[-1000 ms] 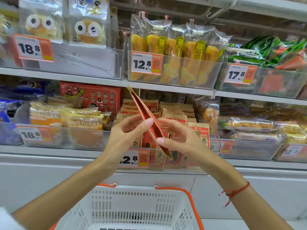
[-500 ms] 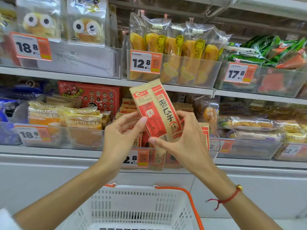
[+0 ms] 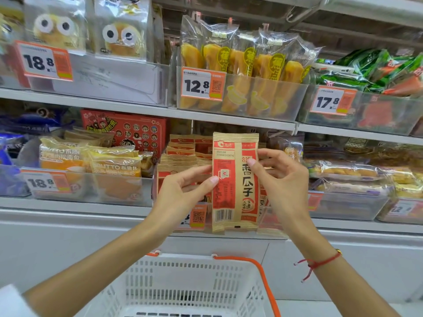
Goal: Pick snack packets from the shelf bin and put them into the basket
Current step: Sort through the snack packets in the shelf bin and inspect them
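Two hands share one flat tan-and-red paper snack packet point(image 3: 235, 179), upright above the white slotted plastic basket with orange handle point(image 3: 194, 284), probably to read its label before dropping it in. The left hand point(image 3: 183, 191) pinches the packet's left edge with thumb and fingertips; the right hand point(image 3: 277, 179) grips the right edge, fingers curled behind. Just beyond, the clear shelf bin point(image 3: 160, 193) keeps many matching packets stacked, too overlapped to count.
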Demonstrator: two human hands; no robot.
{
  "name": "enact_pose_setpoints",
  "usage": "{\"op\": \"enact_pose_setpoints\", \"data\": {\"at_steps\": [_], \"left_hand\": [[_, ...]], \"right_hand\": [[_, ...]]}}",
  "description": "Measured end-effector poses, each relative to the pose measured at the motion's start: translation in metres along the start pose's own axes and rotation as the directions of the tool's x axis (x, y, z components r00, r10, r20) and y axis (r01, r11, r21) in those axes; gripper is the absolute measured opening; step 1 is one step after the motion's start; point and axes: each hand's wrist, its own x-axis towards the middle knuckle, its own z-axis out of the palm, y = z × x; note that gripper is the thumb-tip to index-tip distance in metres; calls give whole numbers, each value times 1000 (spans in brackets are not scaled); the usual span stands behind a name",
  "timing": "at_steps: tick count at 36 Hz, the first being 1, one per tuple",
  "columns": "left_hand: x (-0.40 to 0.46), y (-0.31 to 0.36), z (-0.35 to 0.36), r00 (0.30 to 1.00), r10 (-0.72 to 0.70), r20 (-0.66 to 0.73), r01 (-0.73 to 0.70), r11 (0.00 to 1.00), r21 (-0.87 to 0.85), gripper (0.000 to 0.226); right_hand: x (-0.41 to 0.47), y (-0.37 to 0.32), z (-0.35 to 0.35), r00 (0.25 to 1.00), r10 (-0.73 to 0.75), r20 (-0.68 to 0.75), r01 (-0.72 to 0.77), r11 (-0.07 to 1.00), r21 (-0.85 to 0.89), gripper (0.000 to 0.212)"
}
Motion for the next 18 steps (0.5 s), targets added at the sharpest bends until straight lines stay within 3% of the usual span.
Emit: {"op": "enact_pose_setpoints", "data": {"at_steps": [10, 18], "left_hand": [[0, 0, -2, 1000, -13, -27, 16, 995, 99, 26], [3, -1, -10, 985, -50, -164, 34, 995, -98, 23]], "right_hand": [[-5, -2, 4, 999, -35, 3, 35, 998, 48, 22], [-7, 0, 5, 984, -41, 176, 50, 997, -50, 23]]}}
